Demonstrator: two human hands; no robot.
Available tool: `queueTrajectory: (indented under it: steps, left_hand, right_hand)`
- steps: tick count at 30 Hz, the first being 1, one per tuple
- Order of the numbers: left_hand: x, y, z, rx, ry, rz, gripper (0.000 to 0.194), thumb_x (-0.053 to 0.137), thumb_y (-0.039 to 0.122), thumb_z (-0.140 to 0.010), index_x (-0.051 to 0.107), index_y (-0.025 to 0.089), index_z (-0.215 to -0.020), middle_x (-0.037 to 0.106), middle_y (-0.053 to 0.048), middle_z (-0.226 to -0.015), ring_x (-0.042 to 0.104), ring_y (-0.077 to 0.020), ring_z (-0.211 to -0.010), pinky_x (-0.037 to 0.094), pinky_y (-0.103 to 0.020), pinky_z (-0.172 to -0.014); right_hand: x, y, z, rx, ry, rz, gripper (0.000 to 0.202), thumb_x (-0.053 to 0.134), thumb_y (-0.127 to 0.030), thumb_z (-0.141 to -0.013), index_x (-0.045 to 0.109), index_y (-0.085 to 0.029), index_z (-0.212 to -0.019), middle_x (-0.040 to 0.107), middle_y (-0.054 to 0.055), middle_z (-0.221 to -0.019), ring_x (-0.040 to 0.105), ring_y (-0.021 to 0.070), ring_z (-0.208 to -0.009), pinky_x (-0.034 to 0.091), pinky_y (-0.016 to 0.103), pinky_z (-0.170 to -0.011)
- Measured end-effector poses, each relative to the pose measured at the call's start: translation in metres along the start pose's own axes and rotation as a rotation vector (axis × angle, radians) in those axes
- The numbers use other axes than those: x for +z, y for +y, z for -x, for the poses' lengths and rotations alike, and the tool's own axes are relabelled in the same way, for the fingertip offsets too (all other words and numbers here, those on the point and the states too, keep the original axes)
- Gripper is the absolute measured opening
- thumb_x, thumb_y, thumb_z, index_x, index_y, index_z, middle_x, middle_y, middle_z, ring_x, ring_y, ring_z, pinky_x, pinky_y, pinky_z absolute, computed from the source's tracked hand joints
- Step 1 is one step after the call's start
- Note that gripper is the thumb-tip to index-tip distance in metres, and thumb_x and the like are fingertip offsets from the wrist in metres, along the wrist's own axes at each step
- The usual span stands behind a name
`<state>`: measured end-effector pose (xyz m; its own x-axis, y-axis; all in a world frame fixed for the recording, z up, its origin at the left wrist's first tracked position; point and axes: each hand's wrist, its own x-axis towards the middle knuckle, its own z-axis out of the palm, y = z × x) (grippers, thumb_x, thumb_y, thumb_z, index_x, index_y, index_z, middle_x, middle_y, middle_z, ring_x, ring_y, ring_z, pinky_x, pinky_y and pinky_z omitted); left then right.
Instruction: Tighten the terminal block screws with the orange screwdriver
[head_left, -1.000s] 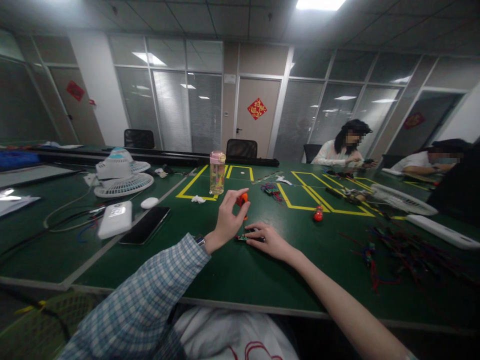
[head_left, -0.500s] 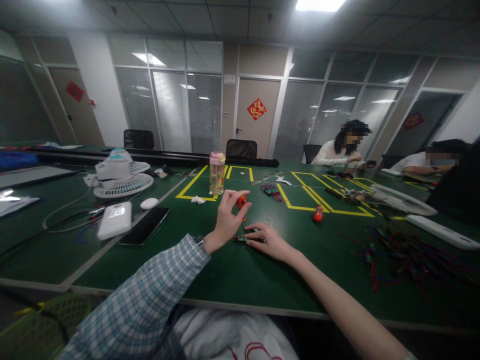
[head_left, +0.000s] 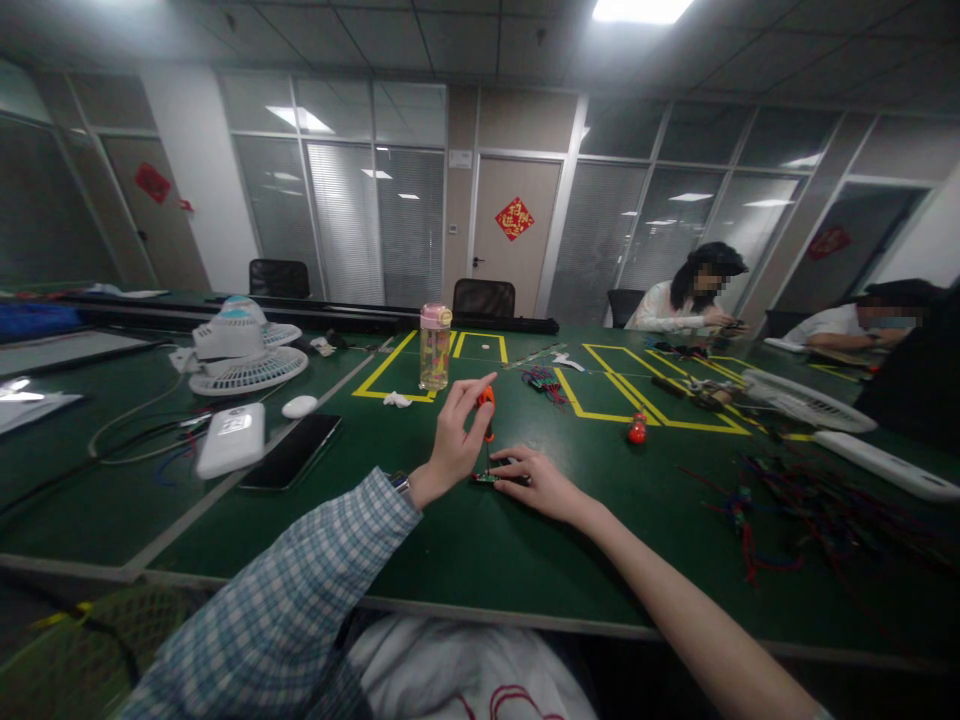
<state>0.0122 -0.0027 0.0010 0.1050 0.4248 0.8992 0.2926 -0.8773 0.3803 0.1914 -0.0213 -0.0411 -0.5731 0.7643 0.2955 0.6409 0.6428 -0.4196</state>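
Note:
An orange-and-black screwdriver stands nearly upright, its thin shaft pointing down at a small green circuit board. My left hand is closed round the handle, with the thumb and fingers at its sides. Low on the table, my right hand presses its fingertips on the board and on a dark piece beside it. The fingers partly cover the board, and I cannot make out the screwdriver's tip against it.
Left of my hands lie a black phone, a white power bank and a white fan. A drink bottle stands ahead. Tangled wires and a small red object are to the right. Two people sit beyond.
My left thumb and fingers have come in closer round the screwdriver handle, which looks more upright. My right hand stays on the board. The nearer seated person's hands have risen slightly.

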Motion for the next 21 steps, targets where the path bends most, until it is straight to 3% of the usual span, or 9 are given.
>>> queueTrajectory:
  steps: [3,9,15,21]
  left_hand:
    - [0.0005,-0.0013,0.0005,-0.025,-0.003,0.032,0.034,0.037,0.021,-0.096,0.048,0.022,-0.129,0.058,-0.005,-0.101,0.055,-0.0145,-0.091,0.044,-0.029,-0.082]
    - [-0.0007,0.0001,-0.0008,0.001,0.027,-0.056,0.026,0.052,0.027,-0.09,0.058,0.021,-0.115,0.053,-0.002,-0.089,0.052,-0.0144,-0.082,0.044,-0.028,-0.078]
    - [-0.0006,0.0006,-0.0003,-0.012,-0.015,0.001,0.034,0.035,0.02,-0.096,0.05,0.02,-0.127,0.058,-0.006,-0.105,0.054,-0.0155,-0.095,0.044,-0.029,-0.085]
    - [0.0001,0.0005,-0.0016,0.013,0.065,-0.078,0.024,0.059,0.026,-0.087,0.061,0.02,-0.109,0.053,-0.002,-0.087,0.052,-0.0138,-0.081,0.045,-0.027,-0.076]
  right_hand:
    - [-0.0003,-0.0006,0.0001,0.005,-0.004,-0.001,0.028,0.056,-0.032,-0.089,0.07,-0.022,-0.111,0.061,0.011,-0.122,0.055,0.024,-0.112,0.042,0.038,-0.098]
    - [-0.001,-0.0013,0.0005,0.007,-0.006,0.003,0.028,0.056,-0.033,-0.089,0.07,-0.023,-0.11,0.061,0.01,-0.122,0.055,0.0242,-0.112,0.041,0.038,-0.098]
    - [0.0001,-0.0001,0.0006,-0.005,0.006,-0.007,0.028,0.055,-0.035,-0.089,0.07,-0.024,-0.11,0.061,0.01,-0.121,0.055,0.024,-0.112,0.041,0.038,-0.098]
    - [0.0015,0.0028,0.001,0.0,0.005,-0.011,0.028,0.055,-0.036,-0.089,0.07,-0.025,-0.11,0.061,0.01,-0.122,0.055,0.0245,-0.112,0.042,0.039,-0.097]
